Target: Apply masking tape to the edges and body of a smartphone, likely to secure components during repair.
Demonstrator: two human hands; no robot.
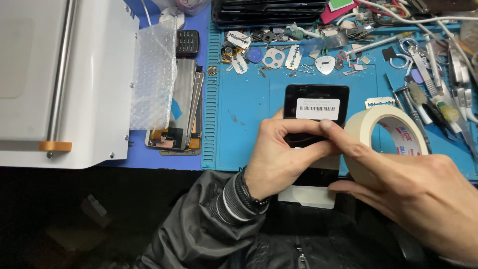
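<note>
The left hand (274, 159) is closed around a flat black glass phone panel with a white sticker (315, 112). Its fingers wrap over the lower part of the panel, so that part is hidden. The panel sits over the middle of the blue rubber work mat (249, 119), near its front edge.

The right hand (413, 194) holds a roll of cream paper tape (383, 134) just right of the panel. Its first finger presses on the panel's lower edge, next to the left thumb. The other fingers curl under the roll, and I cannot see their tips well. The hand covers the bottom of the roll.

A small white card (308, 197) peeks out below the hands, partly hidden.

At the back of the mat lie many small metal picks and blades (279, 55), too jumbled to tell apart. Brushes and tweezers (433, 104) lie at its right side. Left of the mat is a stack of phone screens (181, 109), half under a sheet of clear bubble wrap (152, 79). Farther left, a white machine (64, 79) is cut off by the picture edge.
</note>
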